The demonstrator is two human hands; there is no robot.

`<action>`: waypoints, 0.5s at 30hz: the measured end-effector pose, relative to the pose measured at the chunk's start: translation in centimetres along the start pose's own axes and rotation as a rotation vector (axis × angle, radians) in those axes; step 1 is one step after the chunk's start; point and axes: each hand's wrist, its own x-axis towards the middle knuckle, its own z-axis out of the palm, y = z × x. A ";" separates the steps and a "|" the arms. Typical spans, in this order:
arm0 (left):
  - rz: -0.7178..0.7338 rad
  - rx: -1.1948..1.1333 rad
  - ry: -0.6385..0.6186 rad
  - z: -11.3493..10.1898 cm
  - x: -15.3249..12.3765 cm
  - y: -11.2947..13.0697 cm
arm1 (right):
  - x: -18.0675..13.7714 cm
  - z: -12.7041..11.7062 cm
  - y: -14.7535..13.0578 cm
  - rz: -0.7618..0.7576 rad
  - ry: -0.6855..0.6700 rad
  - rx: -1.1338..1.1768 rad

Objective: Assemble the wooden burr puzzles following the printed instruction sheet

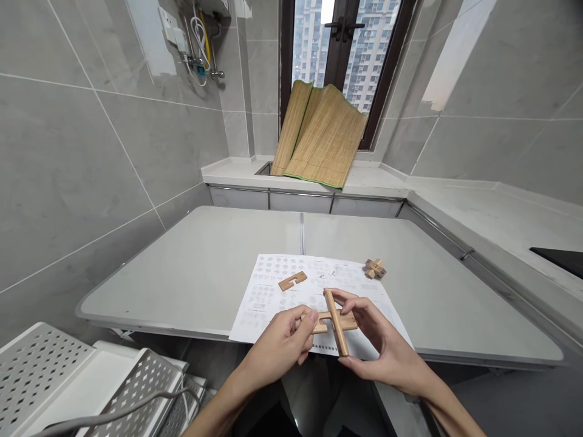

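Note:
My left hand [288, 332] pinches the left end of a flat notched wooden puzzle piece [350, 321]. My right hand [380, 340] grips a second wooden puzzle piece [336, 325] by its two ends, fingers at the top and thumb at the bottom. This second piece stands edge-on and crosses the flat one near its middle; how deeply they interlock I cannot tell. Beyond my hands, a loose notched wooden piece [292, 280] lies on a printed instruction sheet [252, 318]. An assembled wooden burr puzzle [375, 269] sits by the sheet's right edge.
The folding table [182, 267] has a seam down its middle. Behind it are a white counter [373, 176] and a bamboo mat [325, 133] leaning at the window. White perforated racks [136, 388] with a grey cable [122, 409] stand low on the left.

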 end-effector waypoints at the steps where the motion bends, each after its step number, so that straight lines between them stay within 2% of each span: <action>1: 0.006 -0.017 -0.001 -0.1 0.0 -0.2 | 0.1 0.0 0.0 -0.005 -0.007 -0.010; 4: 0.024 -0.108 0.045 -0.6 0.1 -1.0 | 0.5 -0.1 0.6 -0.016 -0.032 -0.051; 7: 0.022 -0.236 0.199 -1.3 -0.1 -2.0 | 1.7 -0.1 2.2 0.027 -0.015 -0.185; 9: 0.009 -0.357 0.303 -1.9 -0.2 -2.5 | 3.2 0.2 3.7 0.086 0.048 -0.342; 12: -0.012 -0.555 0.395 -2.6 -0.1 -3.1 | 6.3 0.9 5.8 0.007 0.096 -0.521; 15: -0.027 -0.636 0.424 -3.1 0.1 -3.5 | 9.9 2.0 7.3 -0.087 0.059 -0.667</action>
